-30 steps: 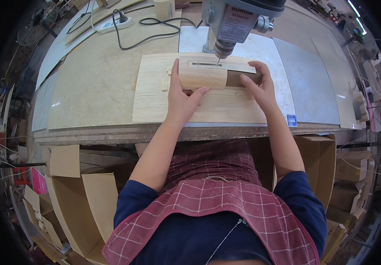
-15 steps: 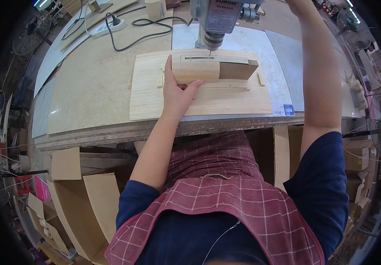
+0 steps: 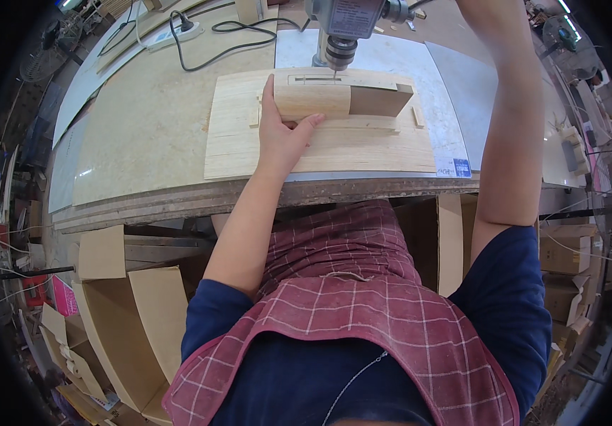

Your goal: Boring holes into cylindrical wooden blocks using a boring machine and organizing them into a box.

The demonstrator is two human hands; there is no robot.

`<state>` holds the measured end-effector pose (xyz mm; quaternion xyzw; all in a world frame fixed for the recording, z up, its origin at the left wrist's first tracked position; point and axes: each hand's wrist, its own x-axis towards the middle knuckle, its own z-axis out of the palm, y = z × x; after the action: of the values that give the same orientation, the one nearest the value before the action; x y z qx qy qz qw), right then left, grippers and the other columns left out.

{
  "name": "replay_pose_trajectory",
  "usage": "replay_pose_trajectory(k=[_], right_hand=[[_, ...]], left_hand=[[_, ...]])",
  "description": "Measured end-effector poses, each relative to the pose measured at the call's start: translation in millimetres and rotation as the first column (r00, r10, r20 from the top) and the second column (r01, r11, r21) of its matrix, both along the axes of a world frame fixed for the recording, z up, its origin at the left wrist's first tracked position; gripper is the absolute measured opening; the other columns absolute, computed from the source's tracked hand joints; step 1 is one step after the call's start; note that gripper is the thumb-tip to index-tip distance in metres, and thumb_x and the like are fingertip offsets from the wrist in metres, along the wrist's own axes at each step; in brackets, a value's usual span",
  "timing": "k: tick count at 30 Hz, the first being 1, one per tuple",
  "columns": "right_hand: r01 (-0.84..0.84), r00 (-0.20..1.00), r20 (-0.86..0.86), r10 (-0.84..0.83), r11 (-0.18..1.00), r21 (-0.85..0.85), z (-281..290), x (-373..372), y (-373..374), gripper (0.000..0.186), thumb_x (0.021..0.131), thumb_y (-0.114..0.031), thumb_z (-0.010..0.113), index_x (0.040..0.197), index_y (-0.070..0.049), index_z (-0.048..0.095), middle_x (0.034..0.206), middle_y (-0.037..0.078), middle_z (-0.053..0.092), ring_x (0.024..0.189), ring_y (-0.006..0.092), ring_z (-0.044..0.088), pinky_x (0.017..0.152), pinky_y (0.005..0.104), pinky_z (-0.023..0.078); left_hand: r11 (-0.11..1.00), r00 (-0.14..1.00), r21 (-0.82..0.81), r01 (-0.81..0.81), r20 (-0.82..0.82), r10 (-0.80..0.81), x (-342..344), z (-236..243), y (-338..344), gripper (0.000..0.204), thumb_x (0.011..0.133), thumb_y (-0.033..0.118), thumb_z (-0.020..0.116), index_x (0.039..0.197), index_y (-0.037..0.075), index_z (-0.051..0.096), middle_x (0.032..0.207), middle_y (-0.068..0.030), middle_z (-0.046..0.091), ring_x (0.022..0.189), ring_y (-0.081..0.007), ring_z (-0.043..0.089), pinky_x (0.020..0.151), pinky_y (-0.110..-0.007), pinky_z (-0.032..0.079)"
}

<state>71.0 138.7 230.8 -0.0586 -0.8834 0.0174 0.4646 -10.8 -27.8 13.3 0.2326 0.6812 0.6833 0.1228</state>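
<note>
My left hand (image 3: 285, 138) grips the left end of a long pale wooden block (image 3: 313, 101), thumb along its near face and a finger up its left end. The block's right part has a brown, darker face. A narrow slot is cut in its top, inside a drawn outline. Above that slot stands the bench drill (image 3: 340, 51), its thin bit reaching down at the slot's right end; whether it is inside the wood I cannot tell. My right forearm (image 3: 512, 106) stretches up past the drill's right side, with the hand beyond the top edge.
Under the block lies a pale wooden board (image 3: 356, 157) with small strips fixed on it. A black cable (image 3: 238, 47) and a white power strip (image 3: 171, 37) lie at the back left. Open cardboard boxes (image 3: 118, 334) stand below the table's front edge (image 3: 178, 202).
The whole view has shifted slightly, so table, drill and block sit higher in the picture. My left hand keeps its hold on the wooden block.
</note>
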Motion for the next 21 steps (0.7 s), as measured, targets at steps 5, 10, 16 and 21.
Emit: replay_pose_trajectory(k=[5,10,16,21], right_hand=[[-0.023,1.0,0.004,0.024,0.998,-0.061,-22.5,24.0,-23.5,0.026,0.079,-0.015,0.049,0.062,0.005,0.052,0.056,0.021,0.048,0.05,0.0326,0.051,0.048,0.0366,0.037],[-0.156,0.985,-0.1,0.141,0.973,-0.169,-51.1,26.8,-27.0,0.022,0.081,-0.011,0.051,0.064,0.003,0.051,0.055,0.02,0.046,0.049,0.0319,0.049,0.045,0.0357,0.034],[-0.13,0.984,-0.157,0.078,0.924,-0.359,-100.9,26.9,-17.2,0.022,0.086,-0.015,0.05,0.072,0.001,0.055,0.061,0.01,0.05,0.055,0.0193,0.046,0.051,0.0283,0.035],[-0.274,0.931,-0.328,0.158,0.899,-0.343,-128.5,20.2,-14.5,0.023,0.088,-0.015,0.052,0.073,0.001,0.057,0.058,0.0,0.048,0.055,0.0051,0.04,0.051,0.02,0.034]], left_hand=[[1.0,1.0,-0.025,-0.014,-0.017,0.014,0.4,1.3,1.2,0.09,0.067,0.005,0.07,0.136,0.009,0.013,0.109,-0.0166,0.052,0.078,-0.0166,0.058,0.049,-0.023,0.048],[0.999,0.999,-0.044,-0.032,-0.029,0.031,2.6,3.9,-1.0,0.089,0.067,0.005,0.07,0.136,0.008,0.013,0.109,-0.0167,0.052,0.08,-0.0173,0.058,0.052,-0.023,0.049],[1.0,0.997,-0.005,-0.014,-0.077,0.014,-3.2,-5.8,2.4,0.089,0.067,0.004,0.071,0.135,0.005,0.014,0.115,-0.0186,0.047,0.095,-0.0216,0.055,0.075,-0.029,0.049],[1.0,1.0,-0.005,-0.006,-0.023,0.006,-1.7,-5.7,2.0,0.089,0.066,0.004,0.071,0.134,0.003,0.014,0.115,-0.0193,0.047,0.099,-0.0226,0.053,0.08,-0.03,0.048]])
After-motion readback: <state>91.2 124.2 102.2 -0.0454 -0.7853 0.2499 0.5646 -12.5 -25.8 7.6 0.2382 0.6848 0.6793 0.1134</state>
